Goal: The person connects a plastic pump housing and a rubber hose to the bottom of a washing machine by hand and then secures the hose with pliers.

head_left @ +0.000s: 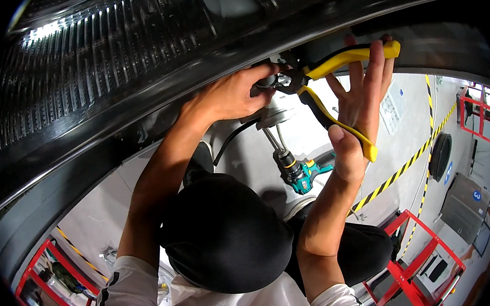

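My right hand point(357, 104) holds pliers point(351, 57) with yellow-and-black handles. The handles are spread wide: my thumb presses the lower one, and my fingers reach around the upper one. The dark jaws point(291, 82) of the pliers are at a small dark fitting point(266, 81) under the rim of a large metal machine. My left hand point(229, 94) is closed around that fitting, with the thumb below and the fingers above. Exactly what the jaws grip is too small to make out. A black hose point(232, 138) hangs just below my left hand.
A perforated, ribbed metal drum point(121, 53) fills the upper left, edged by a long dark rim. On the floor lies a teal cordless drill point(301, 178). Red carts point(413, 273) stand at right and lower left. Black-and-yellow tape point(394, 177) crosses the floor near a grey case point(464, 208).
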### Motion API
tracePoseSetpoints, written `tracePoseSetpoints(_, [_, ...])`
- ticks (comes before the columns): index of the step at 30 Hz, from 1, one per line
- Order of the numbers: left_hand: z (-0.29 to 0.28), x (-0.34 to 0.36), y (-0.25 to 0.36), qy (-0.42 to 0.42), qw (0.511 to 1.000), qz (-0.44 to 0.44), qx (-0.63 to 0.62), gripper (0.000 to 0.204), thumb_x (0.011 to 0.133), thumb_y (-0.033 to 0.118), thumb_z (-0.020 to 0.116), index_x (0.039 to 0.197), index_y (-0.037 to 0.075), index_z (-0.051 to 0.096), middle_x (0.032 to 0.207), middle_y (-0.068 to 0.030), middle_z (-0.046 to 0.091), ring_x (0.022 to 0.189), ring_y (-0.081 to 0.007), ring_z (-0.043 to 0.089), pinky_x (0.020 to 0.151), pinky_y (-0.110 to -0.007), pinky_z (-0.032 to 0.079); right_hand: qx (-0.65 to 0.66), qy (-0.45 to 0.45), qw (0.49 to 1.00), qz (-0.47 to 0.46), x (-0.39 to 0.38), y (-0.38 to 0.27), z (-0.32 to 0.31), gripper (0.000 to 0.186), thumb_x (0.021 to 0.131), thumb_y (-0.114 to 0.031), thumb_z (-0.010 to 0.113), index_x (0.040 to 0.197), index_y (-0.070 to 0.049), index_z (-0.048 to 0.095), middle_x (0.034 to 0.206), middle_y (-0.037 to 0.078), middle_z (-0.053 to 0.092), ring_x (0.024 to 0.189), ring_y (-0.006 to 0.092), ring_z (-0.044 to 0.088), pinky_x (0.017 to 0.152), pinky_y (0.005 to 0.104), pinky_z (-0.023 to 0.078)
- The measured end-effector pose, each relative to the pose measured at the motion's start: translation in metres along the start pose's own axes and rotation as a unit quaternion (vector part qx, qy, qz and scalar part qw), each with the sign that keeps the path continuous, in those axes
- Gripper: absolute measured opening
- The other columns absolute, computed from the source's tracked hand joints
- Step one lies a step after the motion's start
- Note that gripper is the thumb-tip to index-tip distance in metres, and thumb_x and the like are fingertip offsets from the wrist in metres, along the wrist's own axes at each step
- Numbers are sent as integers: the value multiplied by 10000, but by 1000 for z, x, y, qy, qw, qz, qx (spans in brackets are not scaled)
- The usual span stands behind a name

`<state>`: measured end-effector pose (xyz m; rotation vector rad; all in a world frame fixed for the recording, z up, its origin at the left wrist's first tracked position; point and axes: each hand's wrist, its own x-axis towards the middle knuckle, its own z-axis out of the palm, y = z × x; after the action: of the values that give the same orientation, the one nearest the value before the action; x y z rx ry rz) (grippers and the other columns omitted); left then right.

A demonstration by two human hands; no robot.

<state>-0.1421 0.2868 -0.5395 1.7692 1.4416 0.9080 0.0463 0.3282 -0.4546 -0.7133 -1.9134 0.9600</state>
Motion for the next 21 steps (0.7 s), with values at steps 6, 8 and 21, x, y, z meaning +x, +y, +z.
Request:
tracePoseSetpoints(6, [1, 1, 4, 2, 1000, 15, -20, 433, 787, 136, 661, 1205, 63, 572, 922, -164, 630, 832, -293, 619, 743, -359, 469, 63, 15, 998, 14, 3, -2, -6, 1028, 598, -405, 562, 1463, -16, 164, 1485, 207, 42, 1366, 407, 213, 1003, 510, 376])
tracePoseSetpoints(8, [2, 3, 3, 1, 999, 12, -53, 445, 781, 138, 672, 1210, 71, 571, 927, -161, 633, 839, -290, 621, 750, -356, 470, 55, 16, 998, 17, 4, -2, -3, 1039, 589, -410, 567, 1464, -19, 164, 1487, 205, 50, 1369, 413, 205, 1003, 525, 369])
tracePoseSetpoints(21, [5, 0, -5, 15, 999, 13, -28, 503, 752, 158, 724, 1218, 58, 564, 1096, -156, 627, 1001, -263, 605, 853, -332, 469, 107, 42, 992, 50, 3, 5, -4, 1064, 615, -455, 598, 1472, -49, 116, 1526, 161, 94, 1356, 371, 277, 1063, 563, 269])
